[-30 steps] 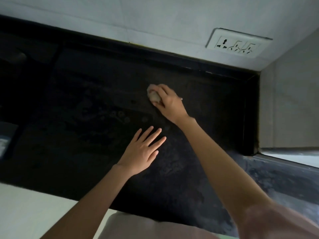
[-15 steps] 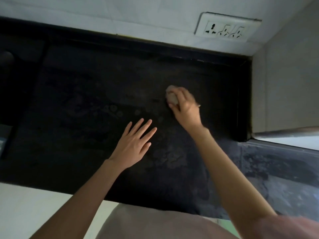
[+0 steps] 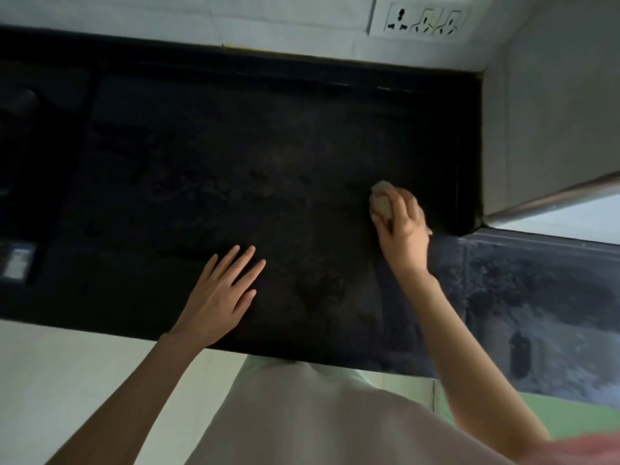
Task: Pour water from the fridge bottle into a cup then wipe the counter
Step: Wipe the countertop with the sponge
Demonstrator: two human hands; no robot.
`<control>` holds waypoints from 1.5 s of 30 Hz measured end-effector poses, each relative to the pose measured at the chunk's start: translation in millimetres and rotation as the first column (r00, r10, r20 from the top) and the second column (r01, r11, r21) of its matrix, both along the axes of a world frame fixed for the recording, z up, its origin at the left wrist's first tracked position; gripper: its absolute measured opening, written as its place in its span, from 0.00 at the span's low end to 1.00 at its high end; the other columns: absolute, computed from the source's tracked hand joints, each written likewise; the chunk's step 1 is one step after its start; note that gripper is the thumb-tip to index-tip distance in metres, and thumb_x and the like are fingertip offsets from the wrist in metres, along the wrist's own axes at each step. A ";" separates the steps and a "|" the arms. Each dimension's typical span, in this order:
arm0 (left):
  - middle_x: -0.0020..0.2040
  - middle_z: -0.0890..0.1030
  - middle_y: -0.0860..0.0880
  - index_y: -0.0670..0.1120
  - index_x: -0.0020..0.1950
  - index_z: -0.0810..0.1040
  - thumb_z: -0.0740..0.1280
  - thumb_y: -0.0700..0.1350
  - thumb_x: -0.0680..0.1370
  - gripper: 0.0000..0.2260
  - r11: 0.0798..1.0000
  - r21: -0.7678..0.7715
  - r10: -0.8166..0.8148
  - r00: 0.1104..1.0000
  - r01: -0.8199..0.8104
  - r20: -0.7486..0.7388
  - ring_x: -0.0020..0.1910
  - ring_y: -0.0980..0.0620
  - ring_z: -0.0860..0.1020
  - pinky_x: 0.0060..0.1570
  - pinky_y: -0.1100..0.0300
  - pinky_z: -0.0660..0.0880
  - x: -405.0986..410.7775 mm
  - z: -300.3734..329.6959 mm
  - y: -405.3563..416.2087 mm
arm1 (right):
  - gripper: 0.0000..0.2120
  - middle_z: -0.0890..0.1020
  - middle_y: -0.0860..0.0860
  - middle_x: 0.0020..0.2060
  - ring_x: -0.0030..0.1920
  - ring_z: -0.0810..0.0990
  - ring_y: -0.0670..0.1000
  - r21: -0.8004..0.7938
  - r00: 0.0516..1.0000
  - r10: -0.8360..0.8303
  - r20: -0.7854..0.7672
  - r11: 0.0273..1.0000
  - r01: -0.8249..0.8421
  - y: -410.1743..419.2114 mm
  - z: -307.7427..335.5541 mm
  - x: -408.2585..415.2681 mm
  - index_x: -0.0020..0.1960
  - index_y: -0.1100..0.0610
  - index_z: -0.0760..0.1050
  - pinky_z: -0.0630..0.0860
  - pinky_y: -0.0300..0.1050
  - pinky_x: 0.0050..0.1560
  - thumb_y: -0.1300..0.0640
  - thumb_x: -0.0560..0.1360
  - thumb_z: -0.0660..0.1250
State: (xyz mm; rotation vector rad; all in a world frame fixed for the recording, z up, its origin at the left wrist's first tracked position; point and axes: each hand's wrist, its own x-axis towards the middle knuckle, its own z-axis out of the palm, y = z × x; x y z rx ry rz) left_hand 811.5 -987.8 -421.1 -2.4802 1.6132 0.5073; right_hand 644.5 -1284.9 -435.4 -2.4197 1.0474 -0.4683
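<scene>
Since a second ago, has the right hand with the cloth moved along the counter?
Yes. The right hand, gripping the cloth, has slid rightward across the counter, toward the side wall and now sits roughly below the wall socket.

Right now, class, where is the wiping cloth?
In the head view, the cloth is bunched under the right hand on the dark counter, right of centre near the corner wall.

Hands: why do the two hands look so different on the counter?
The left hand lies flat with straight, spread fingers and holds nothing; the right hand curls its fingers round a small pale cloth. The left hand is near the counter's front edge; the right hand reaches farther back, toward the right wall. Both are on the dark counter.
</scene>
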 end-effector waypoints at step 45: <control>0.75 0.64 0.44 0.48 0.74 0.67 0.63 0.48 0.80 0.22 0.949 -0.232 -0.228 0.973 0.215 -0.033 0.74 0.38 0.62 0.67 0.37 0.63 13.0 -24.8 37.5 | 0.21 0.75 0.56 0.61 0.58 0.76 0.60 -0.040 0.992 -0.129 0.010 0.991 0.129 191.5 1.7 -28.1 0.64 0.58 0.73 0.75 0.51 0.55 0.61 0.71 0.70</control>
